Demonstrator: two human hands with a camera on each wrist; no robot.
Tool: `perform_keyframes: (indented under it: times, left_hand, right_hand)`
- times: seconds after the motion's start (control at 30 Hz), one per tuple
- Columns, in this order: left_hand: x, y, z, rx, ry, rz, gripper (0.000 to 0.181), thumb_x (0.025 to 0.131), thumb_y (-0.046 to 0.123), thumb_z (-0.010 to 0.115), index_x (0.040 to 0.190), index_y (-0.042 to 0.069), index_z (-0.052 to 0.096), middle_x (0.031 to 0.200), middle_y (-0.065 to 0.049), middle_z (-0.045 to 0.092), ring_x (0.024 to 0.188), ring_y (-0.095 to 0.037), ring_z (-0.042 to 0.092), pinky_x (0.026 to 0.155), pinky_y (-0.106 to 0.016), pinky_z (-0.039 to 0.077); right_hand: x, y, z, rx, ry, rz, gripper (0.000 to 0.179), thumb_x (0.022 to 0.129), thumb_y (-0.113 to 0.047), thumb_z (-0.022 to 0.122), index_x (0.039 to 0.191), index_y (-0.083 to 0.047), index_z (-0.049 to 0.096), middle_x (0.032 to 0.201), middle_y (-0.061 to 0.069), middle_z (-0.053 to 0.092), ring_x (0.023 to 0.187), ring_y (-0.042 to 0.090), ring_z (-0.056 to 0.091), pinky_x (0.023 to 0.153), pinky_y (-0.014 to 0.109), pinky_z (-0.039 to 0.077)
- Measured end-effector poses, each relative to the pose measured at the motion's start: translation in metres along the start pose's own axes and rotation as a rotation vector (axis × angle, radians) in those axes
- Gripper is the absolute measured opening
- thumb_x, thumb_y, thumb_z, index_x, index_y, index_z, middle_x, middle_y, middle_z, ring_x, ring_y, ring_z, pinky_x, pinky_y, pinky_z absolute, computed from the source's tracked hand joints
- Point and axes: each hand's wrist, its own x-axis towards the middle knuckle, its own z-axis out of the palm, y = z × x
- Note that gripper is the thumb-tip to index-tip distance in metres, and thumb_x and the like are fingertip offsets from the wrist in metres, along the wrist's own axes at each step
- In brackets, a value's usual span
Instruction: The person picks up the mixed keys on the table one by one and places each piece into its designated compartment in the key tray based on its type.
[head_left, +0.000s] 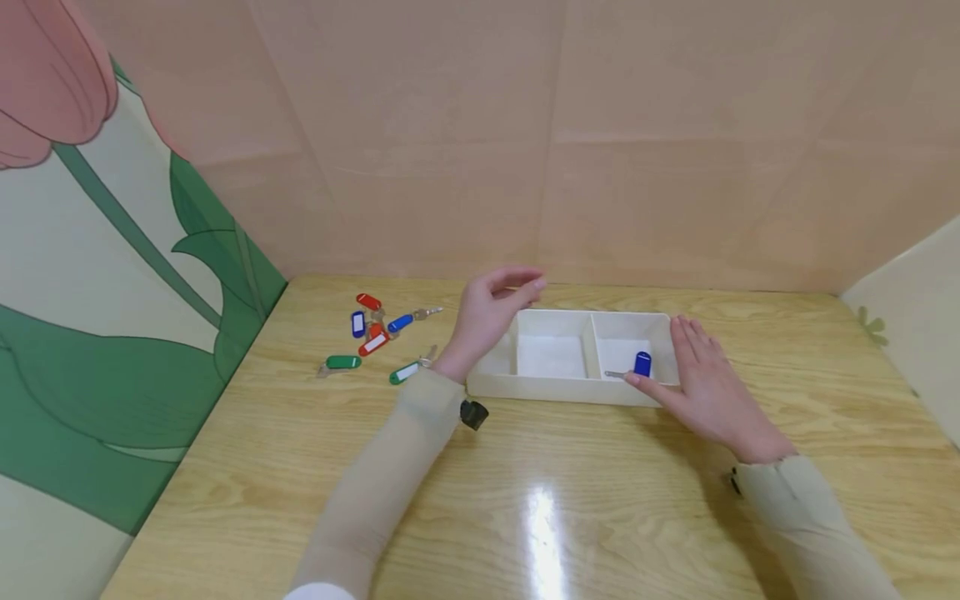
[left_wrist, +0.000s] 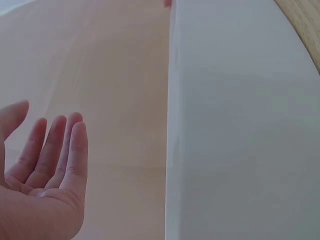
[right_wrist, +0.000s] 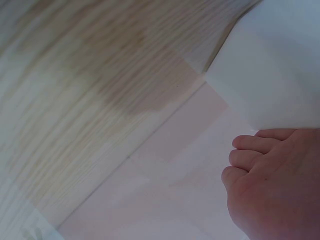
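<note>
A white divided box lies lengthwise on the table. Its right compartment holds a blue key tag with a small key. My right hand rests against the box's right end, its fingers straight along the outer wall and the thumb reaching over the front rim. Over the left end of the box hovers my left hand, which hides part of the left compartment. In the left wrist view its fingers are loosely bent, apart from the thumb, with nothing between them.
To the left of the box several tagged keys lie scattered: red tags, blue tags and green tags. A peach backdrop rises behind the wooden table, and a flower-printed panel stands at the left.
</note>
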Motion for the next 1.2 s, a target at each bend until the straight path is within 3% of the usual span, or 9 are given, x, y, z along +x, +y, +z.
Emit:
perform_keyframes:
  times: [0.3,0.6,0.93,1.2]
  left_hand:
    - [-0.007,0.002,-0.018,0.013,0.043,-0.034,0.027,0.096,0.024,0.075,0.118,0.008,0.073,0.109,-0.002,0.073,0.092,-0.019,0.072,0.089,-0.042,0.057]
    - [-0.016,0.002,-0.036,-0.016,0.085,-0.017,0.03,0.096,0.028,0.075,0.117,0.007,0.073,0.108,-0.009,0.074,0.095,-0.029,0.072,0.088,-0.033,0.058]
    - [-0.03,0.006,-0.054,0.066,0.116,-0.019,0.035,0.097,0.035,0.072,0.118,0.007,0.072,0.108,-0.007,0.074,0.1,-0.032,0.07,0.088,-0.033,0.057]
    - [-0.039,0.008,-0.068,0.084,0.153,-0.016,0.031,0.1,0.031,0.069,0.117,0.005,0.072,0.105,-0.007,0.074,0.097,-0.024,0.071,0.089,-0.035,0.057]
  right_hand:
    - [-0.002,-0.002,-0.001,-0.002,-0.005,0.007,0.108,0.097,-0.059,0.06,0.159,0.004,-0.001,0.165,0.029,0.002,0.153,0.038,-0.006,0.121,0.054,-0.002]
    - [-0.002,-0.001,0.0,-0.003,-0.007,0.008,0.108,0.097,-0.059,0.06,0.159,0.003,-0.002,0.165,0.027,0.001,0.153,0.037,-0.007,0.122,0.053,-0.003]
    - [-0.002,-0.003,-0.001,-0.001,-0.004,0.004,0.108,0.097,-0.059,0.06,0.159,0.003,-0.001,0.165,0.028,0.002,0.153,0.037,-0.007,0.122,0.054,-0.002]
    - [-0.001,-0.002,0.0,0.0,0.006,-0.006,0.108,0.097,-0.059,0.061,0.159,0.005,0.001,0.164,0.03,0.005,0.153,0.038,-0.005,0.122,0.047,-0.006]
